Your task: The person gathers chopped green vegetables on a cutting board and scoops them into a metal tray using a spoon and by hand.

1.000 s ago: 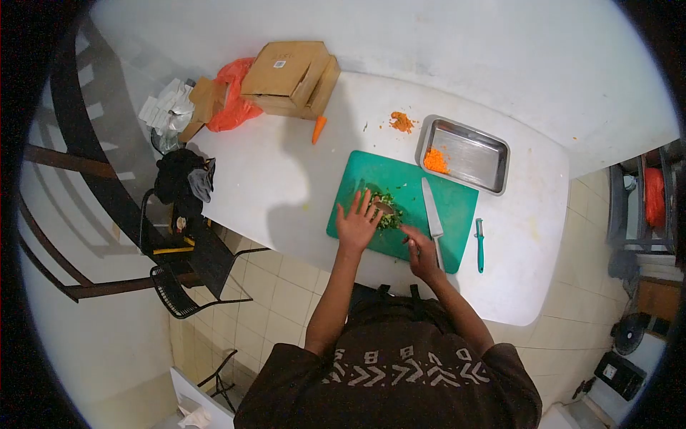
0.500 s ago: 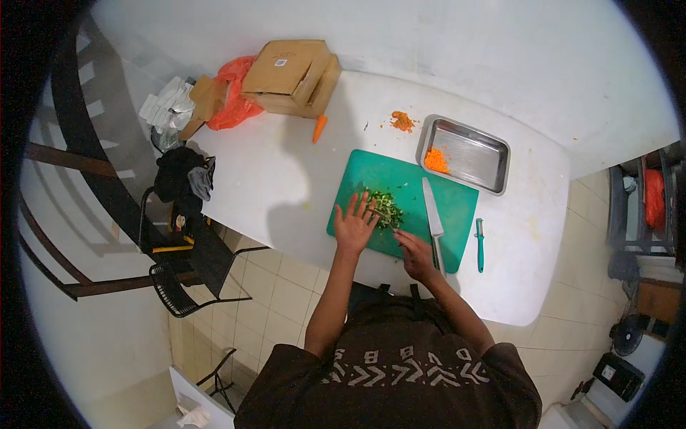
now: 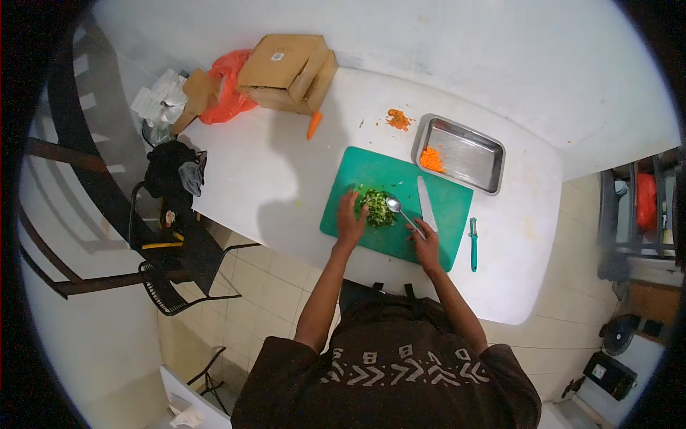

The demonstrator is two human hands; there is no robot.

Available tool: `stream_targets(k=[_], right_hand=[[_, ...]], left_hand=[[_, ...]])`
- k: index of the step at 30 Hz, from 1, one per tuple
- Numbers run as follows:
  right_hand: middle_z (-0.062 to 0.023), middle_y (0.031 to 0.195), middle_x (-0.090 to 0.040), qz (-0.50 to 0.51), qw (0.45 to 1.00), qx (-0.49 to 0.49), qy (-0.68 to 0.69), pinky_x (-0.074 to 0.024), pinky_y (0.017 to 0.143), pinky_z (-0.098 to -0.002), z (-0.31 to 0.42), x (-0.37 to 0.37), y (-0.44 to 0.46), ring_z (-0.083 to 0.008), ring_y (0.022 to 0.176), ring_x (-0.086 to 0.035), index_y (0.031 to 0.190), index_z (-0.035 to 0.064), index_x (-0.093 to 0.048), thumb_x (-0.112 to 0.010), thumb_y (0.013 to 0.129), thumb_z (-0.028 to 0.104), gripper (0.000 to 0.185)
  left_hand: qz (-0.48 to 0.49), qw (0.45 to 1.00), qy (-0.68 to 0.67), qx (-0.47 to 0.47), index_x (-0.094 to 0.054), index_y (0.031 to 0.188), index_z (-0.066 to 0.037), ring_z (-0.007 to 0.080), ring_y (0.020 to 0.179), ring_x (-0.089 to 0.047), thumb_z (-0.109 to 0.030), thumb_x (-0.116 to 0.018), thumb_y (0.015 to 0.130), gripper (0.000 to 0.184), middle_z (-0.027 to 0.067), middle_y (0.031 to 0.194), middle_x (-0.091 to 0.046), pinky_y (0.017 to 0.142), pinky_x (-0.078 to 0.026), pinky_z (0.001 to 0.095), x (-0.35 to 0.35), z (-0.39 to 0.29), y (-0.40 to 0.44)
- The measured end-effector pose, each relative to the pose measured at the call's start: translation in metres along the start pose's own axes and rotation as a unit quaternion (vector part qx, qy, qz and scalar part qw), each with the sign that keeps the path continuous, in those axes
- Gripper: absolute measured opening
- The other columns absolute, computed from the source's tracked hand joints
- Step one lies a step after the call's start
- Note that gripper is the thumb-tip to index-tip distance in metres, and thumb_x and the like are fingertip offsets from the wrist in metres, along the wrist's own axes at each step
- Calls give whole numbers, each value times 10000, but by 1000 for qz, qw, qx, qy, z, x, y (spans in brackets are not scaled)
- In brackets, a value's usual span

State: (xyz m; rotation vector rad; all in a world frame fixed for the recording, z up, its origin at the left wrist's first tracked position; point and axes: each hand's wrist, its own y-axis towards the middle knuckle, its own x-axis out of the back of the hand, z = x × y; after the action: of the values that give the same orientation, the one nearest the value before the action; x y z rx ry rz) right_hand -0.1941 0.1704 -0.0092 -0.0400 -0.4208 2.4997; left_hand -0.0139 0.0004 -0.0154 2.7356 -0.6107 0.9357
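A heap of chopped green vegetable (image 3: 376, 212) lies on the green cutting board (image 3: 443, 193). At the heap's left edge is my left hand (image 3: 350, 223), its fingers apart and holding nothing. My right hand (image 3: 426, 248) grips the handle of a metal spoon (image 3: 394, 204), whose bowl sits at the right side of the heap. A knife (image 3: 425, 201) rests on the board close to my right hand, which hides its handle. Beyond the board, a metal tray (image 3: 477, 189) holds finely chopped carrot (image 3: 431, 159) in its left end.
A green-handled peeler (image 3: 473, 247) lies right of the board on the white table (image 3: 525, 236). Orange peelings (image 3: 398, 120) and a carrot piece (image 3: 314, 126) lie behind it. At the back left are a cardboard box (image 3: 282, 68) and a red plastic bag (image 3: 230, 89). A black chair (image 3: 207, 261) stands at left.
My left hand has turned from a raised, spread palm to beside the heap. My right hand has moved slightly right and up, and the spoon's bowl now shows clearly. The view has shifted slightly.
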Motion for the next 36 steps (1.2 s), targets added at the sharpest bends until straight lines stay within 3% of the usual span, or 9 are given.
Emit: stream_targets(k=[4,7,10,13,18,21,28,34,36], right_hand=[[-142,1111,-739,50,998,-45,-14,-565,659,-302,10,7,12,-177,762,-712,1366,-15,-584,-537,1055,159,360],[-67,978,-722,56,998,-38,5,-492,579,-255,6,2,34,-123,721,-653,1371,17,-594,-518,1055,129,344],[-52,900,-676,3,997,59,-47,-509,575,-276,15,-4,57,-127,689,-648,1376,31,-592,-492,1061,115,341],[-122,911,-707,-34,983,82,-161,-537,607,-342,17,-7,68,-180,670,-666,1348,37,-614,-492,1051,100,328],[-239,909,-701,21,911,261,-317,-537,668,-436,5,-19,68,-350,708,-680,1269,64,-665,-533,1003,69,297],[-235,1093,-715,87,935,153,-308,-547,845,-511,43,-26,55,-451,966,-682,1256,101,-671,-528,999,104,294],[-181,1125,-721,59,919,204,-331,-538,877,-524,63,-33,88,-423,1000,-683,1229,138,-690,-532,989,129,287],[-159,1139,-722,137,893,116,-413,-544,873,-504,68,-18,90,-409,1024,-679,1202,173,-704,-538,973,138,285],[-159,1134,-722,115,902,175,-378,-546,866,-504,63,-10,86,-400,1004,-688,1170,177,-715,-538,967,131,273]], left_hand=[[19,993,109,-41,-408,1531,-41,397,1515,-262,-373,-567,1035,618,192,1607,-349,1228,-231,544,-8,4,14],[23,986,157,-51,-379,1538,-5,392,1534,-214,-438,-498,1051,663,191,1642,-284,1236,-206,560,-15,14,24],[80,964,240,-83,-346,1552,7,387,1540,-206,-510,-427,1059,719,192,1650,-272,1246,-177,556,-15,15,28],[150,967,190,-75,-327,1565,0,383,1542,-201,-540,-391,1062,740,195,1648,-274,1252,-155,551,-8,4,16],[30,996,71,-35,-272,1582,11,404,1544,-180,-519,-426,1061,760,208,1646,-269,1250,-148,559,-5,3,-15],[7,995,100,6,-246,1582,35,432,1541,-166,-515,-442,1057,785,240,1644,-249,1239,-144,585,-9,-1,-28],[21,987,153,-42,-129,1596,53,462,1544,-122,-557,-421,1052,868,288,1653,-170,1226,-105,621,-40,-9,-31],[-34,996,38,-68,-96,1601,42,473,1546,-87,-622,-416,1028,934,292,1664,-97,1224,-89,630,-38,-8,-17],[-12,990,109,-86,-105,1602,36,472,1547,-75,-672,-435,998,988,298,1660,-102,1228,-88,627,-30,-3,-14]])
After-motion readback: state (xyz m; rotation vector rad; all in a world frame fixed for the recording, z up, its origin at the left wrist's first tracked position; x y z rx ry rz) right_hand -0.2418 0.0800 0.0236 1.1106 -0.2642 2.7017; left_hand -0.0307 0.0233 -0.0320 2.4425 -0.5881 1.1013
